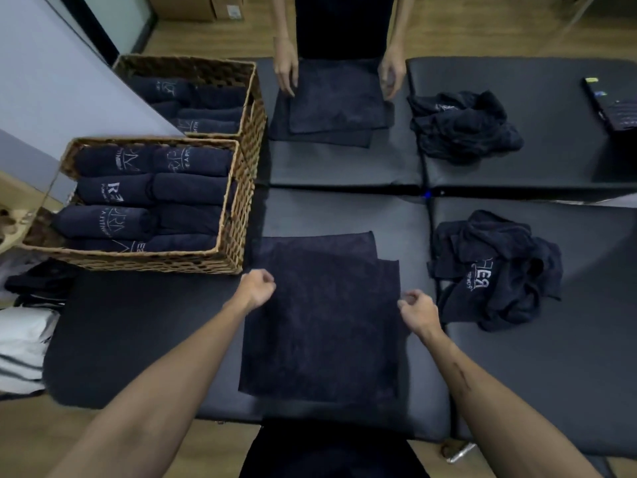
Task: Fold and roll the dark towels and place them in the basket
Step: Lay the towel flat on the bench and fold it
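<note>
Two hands: left hand (258, 288) and right hand (418, 309) flank the flat, folded dark terry towel (322, 322), fingers curled.
Grip: whether each pinches a side edge cannot be told; likely placed to square the fold.
Towel: lies on the black padded desk (138, 339), just right of the woven wicker basket (227, 232).
Basket: nearly full of rolled dark logo towels (151, 191), lined up to save space.
Open room: bare padding left of the towel; a crumpled dark towel pile (496, 270) crowds the right.

A gym or spa back room: padded black table (344, 208), wicker basket (227, 236) of rolled logo towels (113, 191), mirror (69, 81), wood floor (482, 25).
</note>
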